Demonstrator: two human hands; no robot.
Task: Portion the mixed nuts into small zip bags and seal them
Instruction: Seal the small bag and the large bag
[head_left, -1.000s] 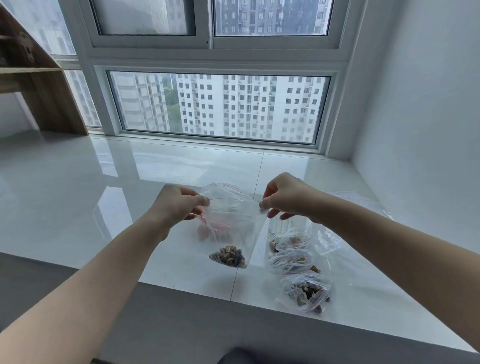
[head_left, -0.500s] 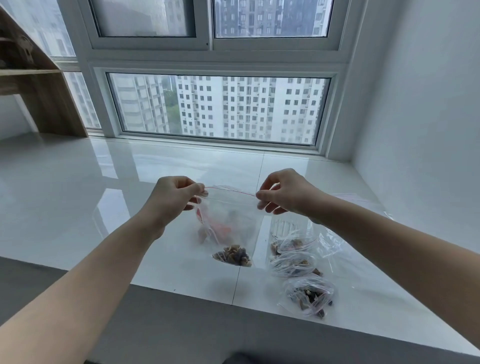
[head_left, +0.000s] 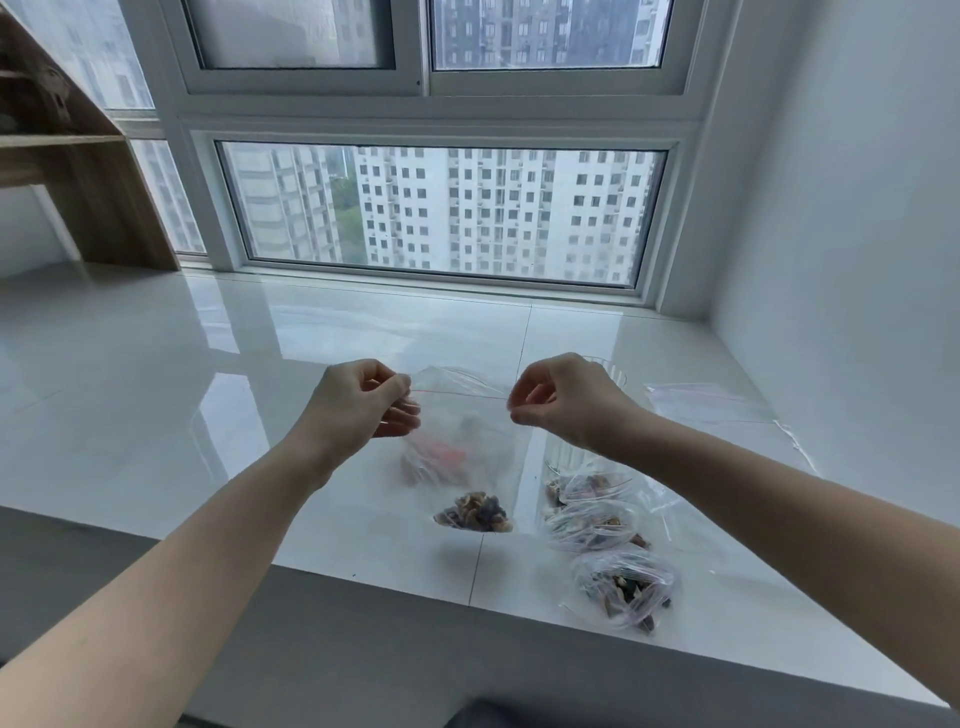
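Since a second ago, we have drawn our hands apart, and the mouth of the zip bag (head_left: 467, 447) that gaped then is now pulled nearly flat along its red line. Our left hand (head_left: 358, 410) pinches the left top corner between thumb and curled fingers; our right hand (head_left: 566, 402) pinches the right corner the same way. The bag hangs between them above the white ledge (head_left: 156, 395), with a small heap of mixed nuts (head_left: 475, 513) settled in its bottom corner.

To seal well, we judge it best to keep the strip taut, press one end shut, then run a pinch along it to the far end, letting spare air out first.

Just right of the held bag, three filled bags (head_left: 597, 525) lie in a row on the ledge. A ribbed clear cup (head_left: 571, 457) stands beyond them, its contents hidden by our right wrist. Farther right of the held bag lies an empty zip bag (head_left: 706, 402), flat.
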